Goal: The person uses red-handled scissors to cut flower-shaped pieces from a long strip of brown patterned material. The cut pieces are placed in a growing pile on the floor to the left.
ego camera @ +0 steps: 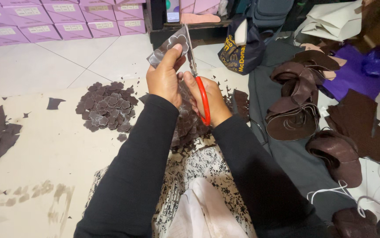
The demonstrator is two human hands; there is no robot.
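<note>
Your left hand [166, 75] was clenched around a piece of dark brown sheet material [172, 46], thumb on the near face and fingers behind, holding it up in front of you over the floor. Flower outlines showed pale on that piece. Your right hand [210, 99] gripped a pair of scissors [197, 79] by their red handles, fingers through the loops, and the blades pointed away from you along the right edge of the piece, touching it. How far apart the blades stood could not be told.

To the left of your hands, on the pale floor covering [44, 150], lay a pile of cut brown flower shapes [107, 107]. A second heap of brown pieces [190, 125] lay right under your hands, with small scraps scattered near it. Far to the left stood stacked lilac boxes [58, 20]. To the right, curled brown strips [298, 101] rested on a dark grey cloth [295, 154], with purple fabric [353, 72] beyond them and a dark bag [238, 48] at the far middle.
</note>
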